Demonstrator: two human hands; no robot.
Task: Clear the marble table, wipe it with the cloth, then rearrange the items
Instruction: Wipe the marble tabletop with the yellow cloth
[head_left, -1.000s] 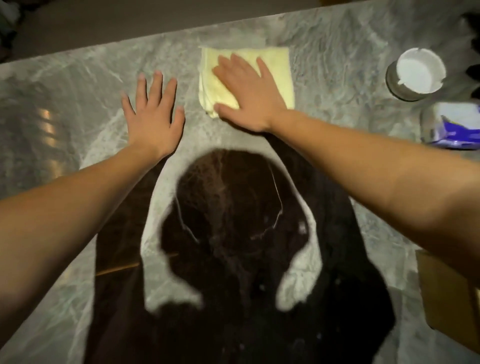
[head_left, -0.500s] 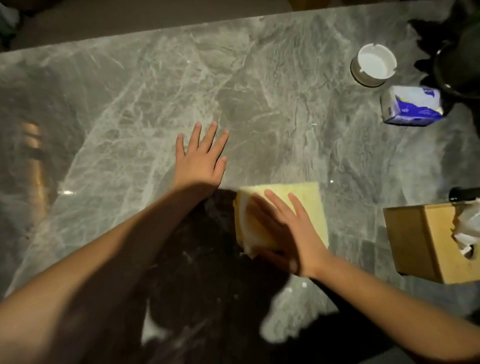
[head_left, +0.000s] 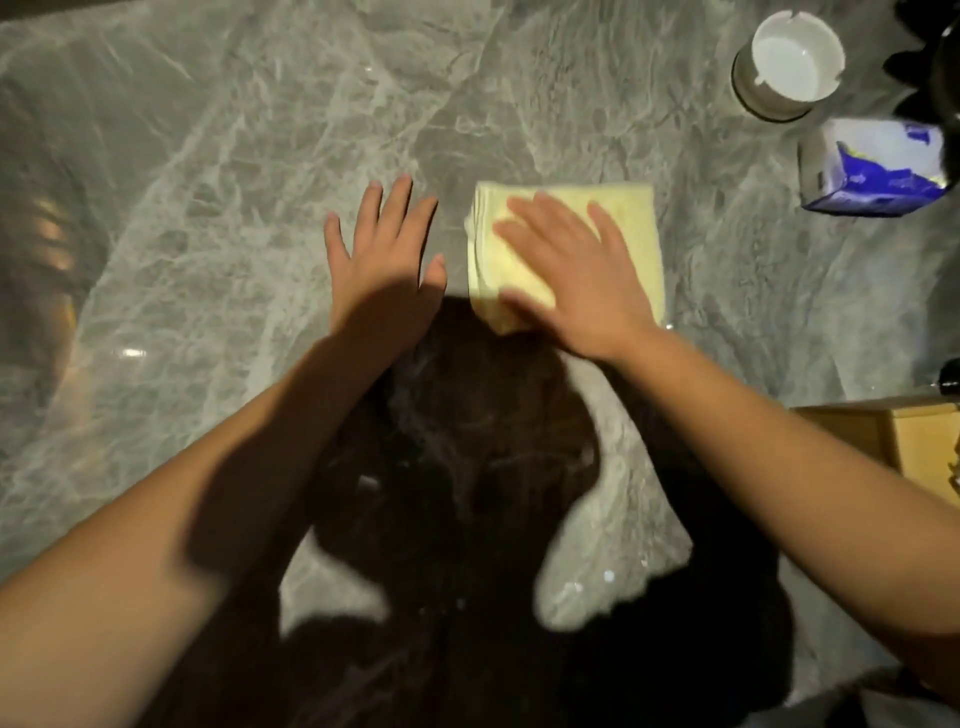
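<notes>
From the head view, we see our right hand lying flat and spread on the folded yellow cloth, palm down, pressing it onto the marble bench; the fingers are stretched out, not curled around anything. The cloth sits near the middle of the picture, a little toward one o'clock. Our left hand lies just beside it at nine o'clock from the cloth, also flat and open, holding nothing, its palm on the bare stone and apart from the cloth's folded edge.

At two o'clock, well apart from the cloth, stand a white ashtray and a blue and white tissue pack. At three to four o'clock a wooden box pokes in from the edge. These sit at the side of the bench, so we judge the wiping step is under way and the rearranging not yet begun.

To wipe well, we should keep the right palm flat so the whole pad of cloth bears on the stone, and work in overlapping strokes rather than scattered passes. The left hand serves as a brace; we should keep it out of the cloth's path. Our own shadow darkens the near part of the bench at six o'clock, so smears there are hard to see, and that patch deserves a deliberate pass. Near the ashtray and tissue pack, we should slow down so the cloth does not knock them.
</notes>
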